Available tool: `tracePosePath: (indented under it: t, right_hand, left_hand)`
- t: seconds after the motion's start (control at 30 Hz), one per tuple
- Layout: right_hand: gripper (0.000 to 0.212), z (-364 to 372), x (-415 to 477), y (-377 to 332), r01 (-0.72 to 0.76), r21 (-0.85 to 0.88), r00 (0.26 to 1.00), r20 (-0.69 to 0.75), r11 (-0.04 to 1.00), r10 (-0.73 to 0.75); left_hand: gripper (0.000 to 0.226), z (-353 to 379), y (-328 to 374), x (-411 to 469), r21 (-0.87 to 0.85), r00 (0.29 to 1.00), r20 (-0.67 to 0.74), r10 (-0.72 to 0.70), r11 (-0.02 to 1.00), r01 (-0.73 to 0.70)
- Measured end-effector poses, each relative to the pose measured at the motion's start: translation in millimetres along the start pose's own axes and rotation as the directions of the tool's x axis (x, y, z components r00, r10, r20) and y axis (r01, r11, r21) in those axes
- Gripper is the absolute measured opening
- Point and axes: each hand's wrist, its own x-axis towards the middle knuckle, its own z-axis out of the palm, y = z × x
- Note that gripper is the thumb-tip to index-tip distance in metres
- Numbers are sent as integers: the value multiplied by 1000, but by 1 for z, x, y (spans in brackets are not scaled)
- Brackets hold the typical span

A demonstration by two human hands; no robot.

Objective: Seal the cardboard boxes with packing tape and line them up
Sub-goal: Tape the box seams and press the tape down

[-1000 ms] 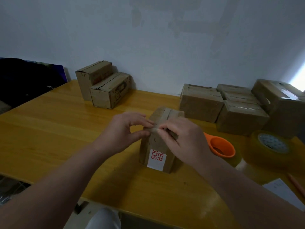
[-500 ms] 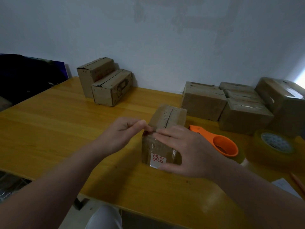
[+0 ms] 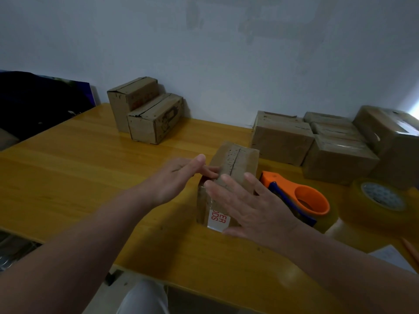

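One box is sitting mid-tabletop. Both hands are pressing it with straight fingers, gripping nothing: the left hand at its upper left edge, the right hand across its near face. Two boxes are standing back left and five boxes back right, near one orange tape dispenser and one tape roll.

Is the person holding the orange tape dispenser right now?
No: the orange tape dispenser lies on the table beside the box, while the left hand and the right hand touch the box with straight fingers.
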Motion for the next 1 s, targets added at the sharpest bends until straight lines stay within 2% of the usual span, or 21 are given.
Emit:
tracePosePath:
  t: [0.1,0.17,0.37,0.73,0.93,1.0]
  right_hand:
    - [114,1,-2,-5,71,-34,997,32,997,-70]
    - [111,2,-2,-9,106,-64,994,11,992,-106]
    - [93,-4,22,-3,99,-112,987,-112,989,-112]
    - [103,-9,21,-4,107,-127,985,-118,986,-122]
    - [100,-12,8,0,163,-34,987,-6,986,-163]
    - [93,-8,-1,3,192,35,981,-24,981,-191]
  left_hand:
    - [62,1,1,-1,-36,1000,1,-17,999,17]
    - [62,1,2,-1,-44,1000,-4,-22,999,22]
    - [51,4,10,-3,-58,999,-27,-38,998,36]
    - [57,5,11,-2,-51,999,-16,-31,998,30]
    - [56,10,6,1,-31,998,-61,-4,1000,2]
    - [51,13,6,1,-17,995,-99,-3,1000,1]
